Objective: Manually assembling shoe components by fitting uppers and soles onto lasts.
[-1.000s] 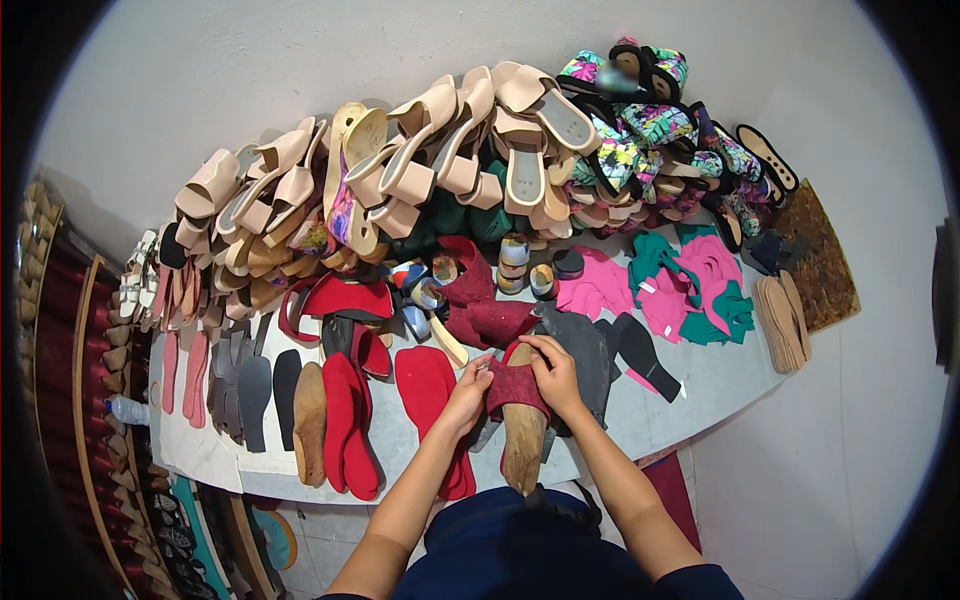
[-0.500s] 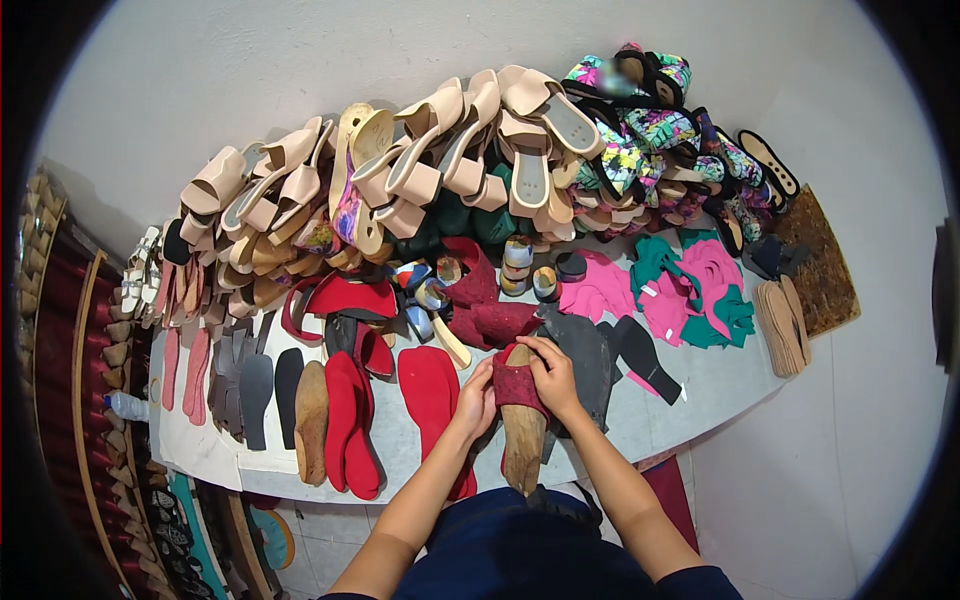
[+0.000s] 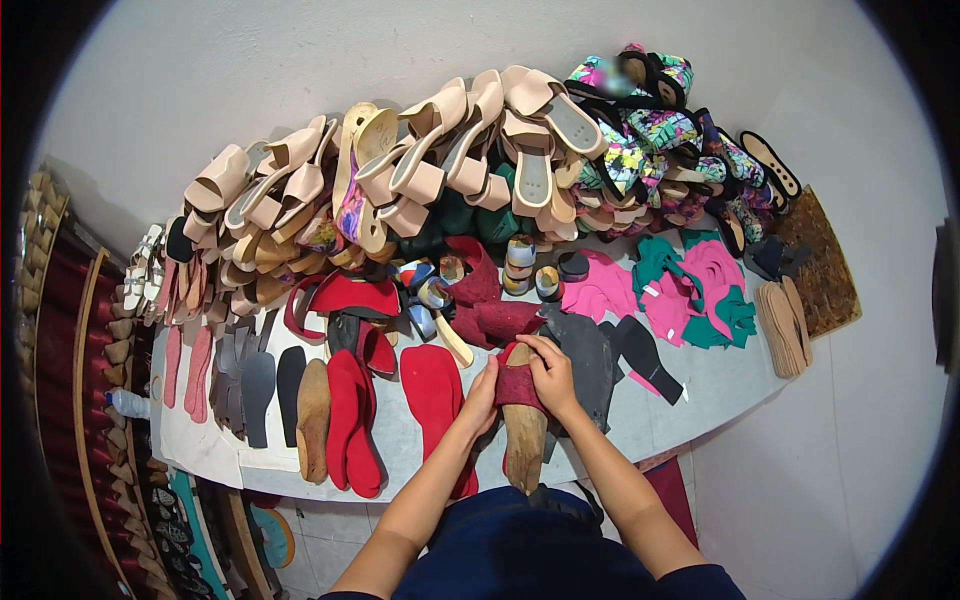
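Both my hands are closed around a wooden shoe last (image 3: 524,455) at the table's front edge. A dark red, textured sandal upper (image 3: 517,388) wraps across it like a band. My left hand (image 3: 482,398) grips the left side of the upper, its fingertips partly hidden. From the right, my right hand (image 3: 549,374) presses its fingers over the far end of the last and the upper's edge. Some red material shows beneath the last. Just left of my hands lies a red insole (image 3: 432,390), and farther left are a pair of red insoles (image 3: 347,420) and another wooden last (image 3: 313,420).
Beige heeled sandals (image 3: 425,170) and multicoloured patterned sandals (image 3: 640,135) are heaped along the wall. Dark red uppers (image 3: 480,300), pink pieces (image 3: 600,285) and green pieces (image 3: 735,318) lie mid-table. Tan insoles (image 3: 780,325) are stacked at right. Racks of lasts (image 3: 120,400) stand at left.
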`<act>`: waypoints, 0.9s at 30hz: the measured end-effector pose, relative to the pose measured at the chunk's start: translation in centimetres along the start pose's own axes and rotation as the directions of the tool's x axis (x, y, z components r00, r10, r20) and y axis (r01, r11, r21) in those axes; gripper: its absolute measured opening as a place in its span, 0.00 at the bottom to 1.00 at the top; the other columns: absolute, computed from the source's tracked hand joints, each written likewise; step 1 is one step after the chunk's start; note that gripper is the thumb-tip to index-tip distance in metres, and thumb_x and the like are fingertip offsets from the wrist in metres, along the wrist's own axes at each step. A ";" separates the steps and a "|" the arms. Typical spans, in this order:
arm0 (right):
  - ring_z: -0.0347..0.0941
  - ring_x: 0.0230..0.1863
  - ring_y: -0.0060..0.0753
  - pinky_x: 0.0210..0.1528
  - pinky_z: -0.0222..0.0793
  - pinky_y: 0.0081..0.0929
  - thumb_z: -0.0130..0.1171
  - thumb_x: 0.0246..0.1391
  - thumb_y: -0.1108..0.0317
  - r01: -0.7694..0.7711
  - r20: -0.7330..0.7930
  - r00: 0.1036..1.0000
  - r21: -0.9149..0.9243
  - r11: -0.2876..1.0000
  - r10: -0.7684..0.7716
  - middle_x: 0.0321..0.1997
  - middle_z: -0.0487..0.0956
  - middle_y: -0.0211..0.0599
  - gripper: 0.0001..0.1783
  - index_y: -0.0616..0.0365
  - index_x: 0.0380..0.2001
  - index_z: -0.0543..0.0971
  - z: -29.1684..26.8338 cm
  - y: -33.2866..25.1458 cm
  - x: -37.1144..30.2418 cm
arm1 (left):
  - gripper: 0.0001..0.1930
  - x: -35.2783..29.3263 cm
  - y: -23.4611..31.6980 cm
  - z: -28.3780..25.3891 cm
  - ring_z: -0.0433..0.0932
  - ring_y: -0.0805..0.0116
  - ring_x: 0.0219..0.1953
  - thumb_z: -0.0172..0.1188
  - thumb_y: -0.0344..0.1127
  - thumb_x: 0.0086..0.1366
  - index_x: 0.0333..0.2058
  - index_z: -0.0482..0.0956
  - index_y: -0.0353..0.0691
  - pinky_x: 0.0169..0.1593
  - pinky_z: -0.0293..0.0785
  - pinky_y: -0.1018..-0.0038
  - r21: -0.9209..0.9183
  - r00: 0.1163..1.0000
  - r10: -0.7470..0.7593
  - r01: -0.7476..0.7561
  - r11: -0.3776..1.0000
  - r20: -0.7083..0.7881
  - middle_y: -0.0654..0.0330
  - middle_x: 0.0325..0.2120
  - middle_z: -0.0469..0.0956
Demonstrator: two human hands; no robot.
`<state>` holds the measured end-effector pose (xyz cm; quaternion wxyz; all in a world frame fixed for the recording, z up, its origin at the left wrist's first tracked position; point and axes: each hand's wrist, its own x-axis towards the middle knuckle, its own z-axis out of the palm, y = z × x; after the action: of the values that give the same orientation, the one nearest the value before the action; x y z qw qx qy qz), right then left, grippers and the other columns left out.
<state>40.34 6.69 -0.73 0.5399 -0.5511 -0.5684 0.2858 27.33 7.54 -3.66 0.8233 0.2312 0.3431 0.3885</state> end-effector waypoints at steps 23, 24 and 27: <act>0.68 0.27 0.47 0.31 0.62 0.36 0.40 0.57 0.60 -0.351 -0.146 0.935 -0.256 0.901 0.323 0.27 0.71 0.50 0.15 0.64 0.32 0.64 -1.1 0.2 -2.7 | 0.15 0.4 2.7 0.6 0.70 0.75 0.37 0.53 0.40 0.57 0.40 0.66 0.39 0.39 0.68 0.79 0.296 0.995 0.076 -0.053 0.954 -0.069 0.62 0.33 0.72; 0.68 0.26 0.48 0.30 0.62 0.36 0.39 0.57 0.60 -0.347 -0.161 0.936 -0.255 0.902 0.314 0.25 0.71 0.50 0.15 0.64 0.33 0.63 -1.2 -0.1 -2.6 | 0.16 0.0 3.3 1.4 0.70 0.75 0.37 0.54 0.40 0.57 0.41 0.65 0.40 0.39 0.67 0.79 0.363 0.992 0.112 -0.081 0.928 -0.064 0.62 0.34 0.72; 0.69 0.25 0.51 0.28 0.62 0.37 0.39 0.57 0.60 -0.370 -0.196 0.926 -0.283 0.885 0.324 0.23 0.71 0.51 0.14 0.63 0.33 0.62 -0.8 -1.0 -2.6 | 0.14 0.5 3.7 1.3 0.71 0.75 0.36 0.55 0.38 0.56 0.40 0.69 0.39 0.40 0.67 0.79 0.393 0.990 0.140 -0.116 0.912 -0.032 0.62 0.35 0.72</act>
<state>40.31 3.80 -0.39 0.4244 -0.7420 -0.4585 0.2432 26.72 9.93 -0.64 0.7229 0.4007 0.4221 0.3724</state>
